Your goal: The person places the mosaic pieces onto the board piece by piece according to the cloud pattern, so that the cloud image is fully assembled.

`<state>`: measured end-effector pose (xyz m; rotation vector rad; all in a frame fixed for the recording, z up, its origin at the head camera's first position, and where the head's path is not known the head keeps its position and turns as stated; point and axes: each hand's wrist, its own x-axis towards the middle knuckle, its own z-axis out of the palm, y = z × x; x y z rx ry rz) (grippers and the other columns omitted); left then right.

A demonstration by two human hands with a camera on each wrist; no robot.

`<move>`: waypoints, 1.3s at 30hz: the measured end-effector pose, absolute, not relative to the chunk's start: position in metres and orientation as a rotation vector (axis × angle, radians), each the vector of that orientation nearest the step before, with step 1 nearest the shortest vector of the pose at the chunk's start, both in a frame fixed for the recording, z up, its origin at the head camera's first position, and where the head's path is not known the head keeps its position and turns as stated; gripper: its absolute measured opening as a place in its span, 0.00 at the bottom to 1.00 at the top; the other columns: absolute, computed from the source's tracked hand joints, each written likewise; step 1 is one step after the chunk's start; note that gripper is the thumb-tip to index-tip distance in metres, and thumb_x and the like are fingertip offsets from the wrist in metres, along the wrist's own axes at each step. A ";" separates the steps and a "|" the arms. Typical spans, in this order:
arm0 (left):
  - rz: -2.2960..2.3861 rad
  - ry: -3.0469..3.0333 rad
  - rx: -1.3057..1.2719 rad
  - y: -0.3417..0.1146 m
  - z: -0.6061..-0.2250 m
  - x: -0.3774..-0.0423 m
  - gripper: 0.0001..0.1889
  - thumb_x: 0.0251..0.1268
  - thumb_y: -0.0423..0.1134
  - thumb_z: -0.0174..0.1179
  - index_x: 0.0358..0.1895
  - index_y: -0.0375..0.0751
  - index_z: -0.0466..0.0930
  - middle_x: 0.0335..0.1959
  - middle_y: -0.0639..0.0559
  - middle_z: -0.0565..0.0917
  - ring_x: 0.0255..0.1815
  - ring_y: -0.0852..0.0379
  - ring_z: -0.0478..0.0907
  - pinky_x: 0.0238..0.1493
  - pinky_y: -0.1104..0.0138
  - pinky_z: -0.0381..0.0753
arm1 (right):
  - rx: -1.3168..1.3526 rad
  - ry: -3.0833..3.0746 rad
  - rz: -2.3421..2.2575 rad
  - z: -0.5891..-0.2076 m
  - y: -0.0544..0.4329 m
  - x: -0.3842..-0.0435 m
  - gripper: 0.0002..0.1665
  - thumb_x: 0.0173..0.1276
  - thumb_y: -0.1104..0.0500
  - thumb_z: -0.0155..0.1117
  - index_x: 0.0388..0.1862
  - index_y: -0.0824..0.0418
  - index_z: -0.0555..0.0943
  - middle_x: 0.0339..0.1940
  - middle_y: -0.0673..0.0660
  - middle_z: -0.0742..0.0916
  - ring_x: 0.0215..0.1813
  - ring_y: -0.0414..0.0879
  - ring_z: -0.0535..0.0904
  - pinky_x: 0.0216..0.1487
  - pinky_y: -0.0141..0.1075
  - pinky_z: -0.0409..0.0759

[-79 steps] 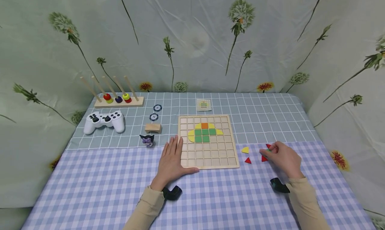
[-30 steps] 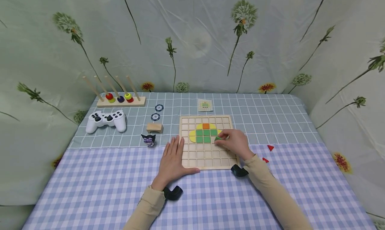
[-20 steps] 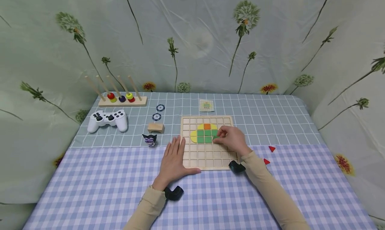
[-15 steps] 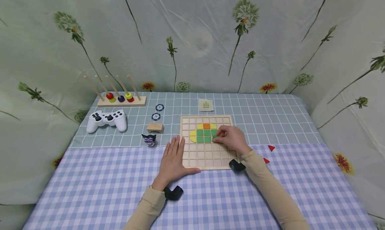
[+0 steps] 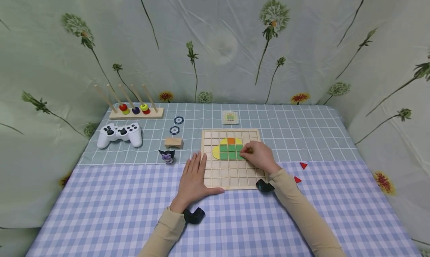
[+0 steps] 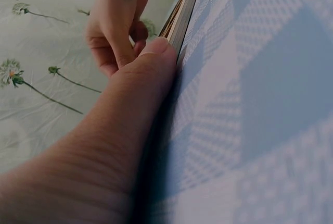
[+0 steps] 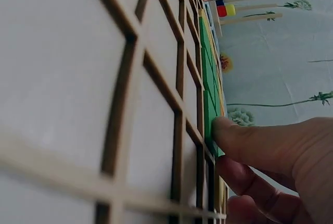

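Observation:
A square wooden grid board point(image 5: 231, 173) lies on the table, with green, yellow and orange tiles set in its upper cells. My left hand point(image 5: 193, 180) rests flat at the board's left side, fingers spread and thumb along the front edge. My right hand point(image 5: 260, 156) is over the board's right part, thumb and curled fingers at a green tile point(image 7: 209, 130) at the right end of the lower green row. In the right wrist view the thumb touches this tile, which sits in or at its cell. The right hand hides the cells beyond.
Two red triangles point(image 5: 303, 166) lie right of the board; the right forearm covers the cloth beside them. Behind the board is a small pattern card point(image 5: 230, 117). To the left are a game controller point(image 5: 120, 135), peg stand point(image 5: 136, 113), wooden block point(image 5: 173, 142), small figure point(image 5: 167, 156) and two round chips point(image 5: 174, 130).
My right hand has come from the loose pieces at the right to the board with the green tile. The tile now lies lower, at the cell. My left hand has stayed put.

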<state>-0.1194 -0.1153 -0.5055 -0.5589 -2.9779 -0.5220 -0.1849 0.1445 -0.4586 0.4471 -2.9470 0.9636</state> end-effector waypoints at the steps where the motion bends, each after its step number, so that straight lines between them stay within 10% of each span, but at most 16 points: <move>1: -0.520 -2.979 -0.560 -0.115 -0.505 -0.119 0.68 0.36 0.81 0.55 0.75 0.35 0.44 0.75 0.39 0.46 0.75 0.45 0.37 0.72 0.57 0.35 | 0.451 -2.937 0.966 -0.458 0.147 -0.184 0.04 0.58 0.56 0.72 0.27 0.54 0.86 0.29 0.47 0.84 0.32 0.45 0.79 0.33 0.41 0.76; 14: -0.528 -2.940 -0.579 -0.117 -0.506 -0.119 0.68 0.36 0.82 0.54 0.75 0.34 0.45 0.75 0.38 0.47 0.75 0.44 0.39 0.72 0.56 0.36 | 0.241 -2.903 0.989 -0.446 0.212 -0.166 0.08 0.60 0.55 0.70 0.32 0.59 0.85 0.24 0.48 0.81 0.21 0.43 0.70 0.18 0.35 0.66; 39: -0.535 -2.952 -0.572 -0.116 -0.506 -0.119 0.68 0.36 0.82 0.54 0.75 0.35 0.45 0.75 0.38 0.47 0.75 0.44 0.38 0.72 0.55 0.37 | 0.561 -3.190 0.964 -0.442 0.251 -0.151 0.09 0.51 0.62 0.75 0.30 0.57 0.82 0.27 0.47 0.81 0.25 0.42 0.70 0.27 0.35 0.70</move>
